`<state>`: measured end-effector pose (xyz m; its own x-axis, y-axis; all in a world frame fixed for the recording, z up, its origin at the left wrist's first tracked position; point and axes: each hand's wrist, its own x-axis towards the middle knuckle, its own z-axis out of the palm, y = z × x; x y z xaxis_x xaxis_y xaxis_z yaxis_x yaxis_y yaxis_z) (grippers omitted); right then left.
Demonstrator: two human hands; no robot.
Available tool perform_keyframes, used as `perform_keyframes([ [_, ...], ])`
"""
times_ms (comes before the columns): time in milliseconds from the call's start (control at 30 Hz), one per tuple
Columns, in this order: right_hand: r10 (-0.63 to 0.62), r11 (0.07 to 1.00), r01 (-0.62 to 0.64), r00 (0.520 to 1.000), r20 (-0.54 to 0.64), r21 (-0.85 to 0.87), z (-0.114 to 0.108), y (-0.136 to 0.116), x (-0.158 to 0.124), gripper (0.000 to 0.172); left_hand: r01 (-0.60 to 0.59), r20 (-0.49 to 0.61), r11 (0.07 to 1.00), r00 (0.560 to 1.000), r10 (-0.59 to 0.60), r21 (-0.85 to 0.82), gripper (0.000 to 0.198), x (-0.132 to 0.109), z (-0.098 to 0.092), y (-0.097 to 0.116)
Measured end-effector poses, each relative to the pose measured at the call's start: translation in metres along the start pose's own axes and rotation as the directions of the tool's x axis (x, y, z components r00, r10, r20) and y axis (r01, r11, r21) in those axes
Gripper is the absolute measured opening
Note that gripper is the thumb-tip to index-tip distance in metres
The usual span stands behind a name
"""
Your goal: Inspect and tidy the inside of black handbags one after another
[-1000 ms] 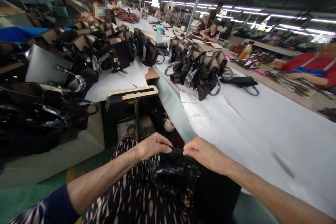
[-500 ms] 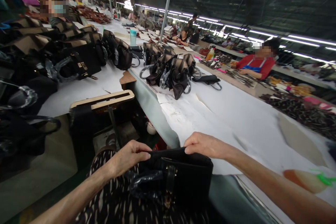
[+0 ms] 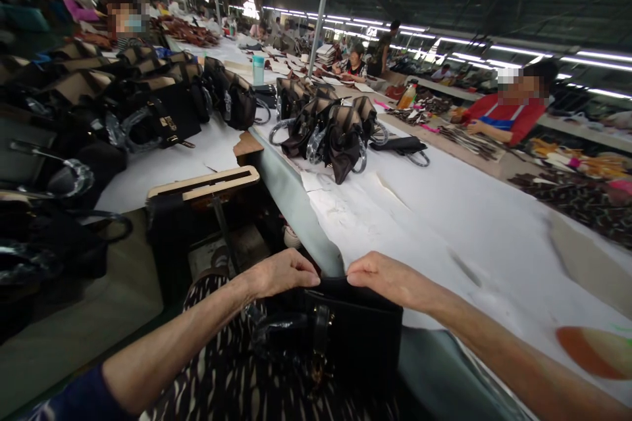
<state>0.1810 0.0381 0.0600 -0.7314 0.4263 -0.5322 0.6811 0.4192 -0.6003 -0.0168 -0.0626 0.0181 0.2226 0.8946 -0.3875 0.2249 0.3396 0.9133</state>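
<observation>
A black handbag (image 3: 365,342) rests on my lap, its handle (image 3: 281,332) wrapped in clear plastic and a strap with gold-coloured metal parts down its front. My left hand (image 3: 286,273) pinches the bag's top edge between thumb and fingers. Close by on the same edge, my right hand (image 3: 378,274) pinches it too, with a small gap between the two hands. The bag's mouth shows as a dark slit below my right hand; its inside is hidden.
Black handbags (image 3: 340,128) stand in a cluster on the white-covered table (image 3: 419,223). More bags (image 3: 168,105) crowd the left table. A pale wooden frame (image 3: 207,183) juts out left of my knees. A co-worker in red (image 3: 508,112) sits across, beside dark strips (image 3: 471,141).
My left hand has slid right along the bag's top edge, closer to my right hand. The right hand keeps its pinch. The view has shifted slightly, moving the surroundings rightward.
</observation>
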Motion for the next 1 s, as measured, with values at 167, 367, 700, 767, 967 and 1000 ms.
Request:
perform_keyframes([
  [167,0.003,0.988,-0.025,0.99,-0.141,-0.15,0.006,-0.01,-0.001,0.027,-0.007,-0.047,1.0,0.999,0.009,0.025,0.029,0.007,0.004,-0.012],
  [367,0.023,0.996,-0.031,0.995,-0.093,-0.084,0.0,-0.009,-0.007,0.027,-0.064,-0.149,0.973,0.984,0.098,0.22,0.03,0.001,0.01,-0.001],
  [700,0.089,0.996,-0.089,0.996,0.015,0.023,-0.004,-0.016,-0.028,0.011,-0.003,-0.241,0.61,0.917,0.318,0.792,0.032,-0.042,-0.008,0.055],
  [767,0.101,0.988,-0.1,0.995,-0.001,0.119,0.001,-0.018,-0.019,0.013,-0.006,-0.224,0.574,0.917,0.33,0.819,0.032,-0.048,-0.014,0.059],
  [967,0.047,0.881,-0.042,0.999,0.001,0.472,0.003,-0.007,0.015,0.021,-0.192,-0.463,0.662,0.576,0.673,0.724,0.026,-0.1,-0.036,0.064],
  [1000,0.016,0.848,-0.001,1.0,-0.023,0.53,0.002,-0.002,0.02,0.023,-0.174,-0.565,0.7,0.471,0.677,0.693,0.026,-0.112,-0.038,0.061],
])
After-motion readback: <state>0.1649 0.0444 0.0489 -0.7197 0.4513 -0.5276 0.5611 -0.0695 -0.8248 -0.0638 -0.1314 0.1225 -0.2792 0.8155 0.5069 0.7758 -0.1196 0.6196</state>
